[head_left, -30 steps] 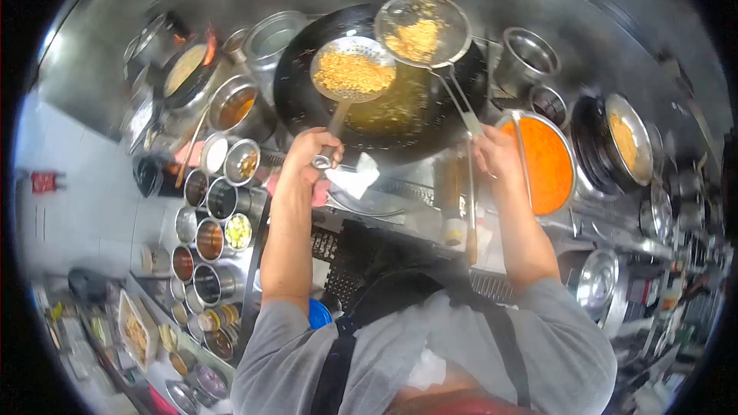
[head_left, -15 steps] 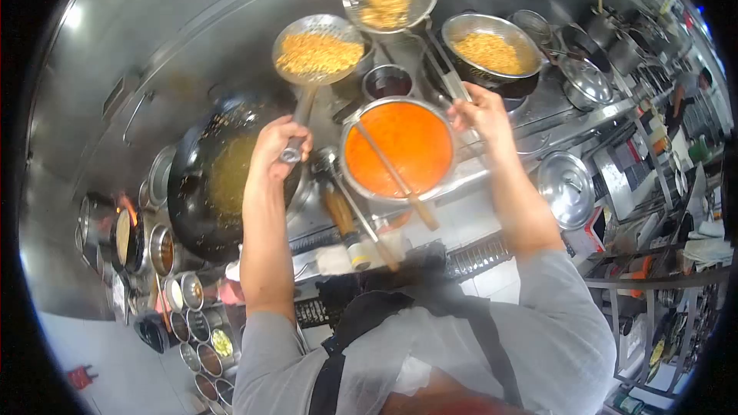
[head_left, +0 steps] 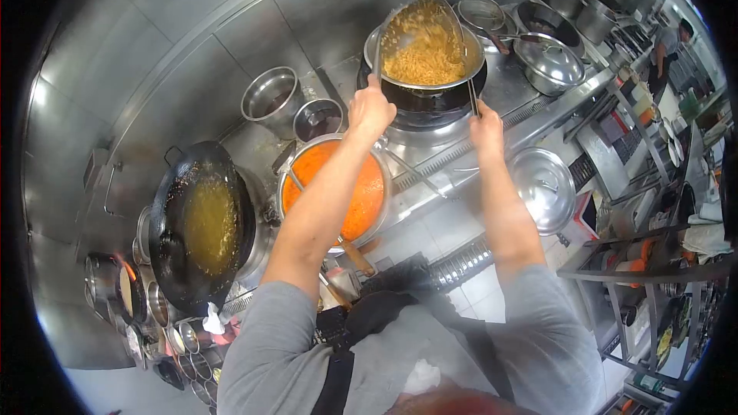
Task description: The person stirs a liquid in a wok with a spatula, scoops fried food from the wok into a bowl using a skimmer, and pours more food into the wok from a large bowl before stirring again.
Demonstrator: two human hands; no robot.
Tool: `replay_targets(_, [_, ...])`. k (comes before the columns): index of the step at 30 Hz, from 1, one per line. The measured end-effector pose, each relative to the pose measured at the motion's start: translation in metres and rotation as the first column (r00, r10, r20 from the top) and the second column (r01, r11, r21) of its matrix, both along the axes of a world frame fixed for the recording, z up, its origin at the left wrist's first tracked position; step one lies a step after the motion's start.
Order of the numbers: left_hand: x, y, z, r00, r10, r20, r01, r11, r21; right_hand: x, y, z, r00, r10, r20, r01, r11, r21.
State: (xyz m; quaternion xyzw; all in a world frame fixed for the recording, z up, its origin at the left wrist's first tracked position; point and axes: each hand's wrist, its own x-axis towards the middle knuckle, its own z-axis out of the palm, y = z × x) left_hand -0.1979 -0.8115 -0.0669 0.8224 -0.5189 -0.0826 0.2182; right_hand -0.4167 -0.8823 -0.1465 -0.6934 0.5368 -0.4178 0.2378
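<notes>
My left hand (head_left: 371,113) is closed around a skimmer's handle (head_left: 377,58), raised at the near left side of a metal bowl (head_left: 428,88). My right hand (head_left: 487,132) grips the strainer's handle (head_left: 473,100) at the bowl's right side. A tilted round strainer (head_left: 450,11) stands over the bowl, with golden fried bits (head_left: 423,61) in and below it. The skimmer's head is hard to tell apart there. Under my left forearm is a pot of orange liquid (head_left: 365,192), with a wooden-handled tool across it.
A black wok (head_left: 165,223) with yellowish oil stands left. Behind the orange pot are a steel pot (head_left: 273,96) and a smaller pot of dark liquid (head_left: 319,119). A lidded pan (head_left: 550,61) and a loose lid (head_left: 542,190) lie right. Another person (head_left: 665,54) stands far right.
Both hands have moved the skimmer and strainer over to the bowl. Earlier the two were held apart, each carrying golden bits; now they are tipped over it. The camera view has shifted rightward.
</notes>
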Motion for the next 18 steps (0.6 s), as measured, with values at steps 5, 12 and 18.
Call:
replay_targets(5, [-0.01, -0.007, -0.003, 0.987, -0.018, 0.161, 0.015, 1.0, 0.017, 0.016, -0.002, -0.009, 0.999, -0.043, 0.002, 0.043, 0.998, -0.04])
replay_targets(12, [-0.011, -0.011, -0.007, 0.976, -0.036, 0.214, 0.034, 0.999, 0.017, 0.022, -0.007, 0.009, 0.994, -0.11, 0.007, 0.11, 0.993, -0.037])
replay_targets(18, [-0.006, 0.0, -0.01, 0.972, -0.096, 0.217, 0.094, 0.995, 0.02, 0.037, 0.0, 0.024, 0.994, -0.111, -0.011, 0.111, 0.994, -0.025])
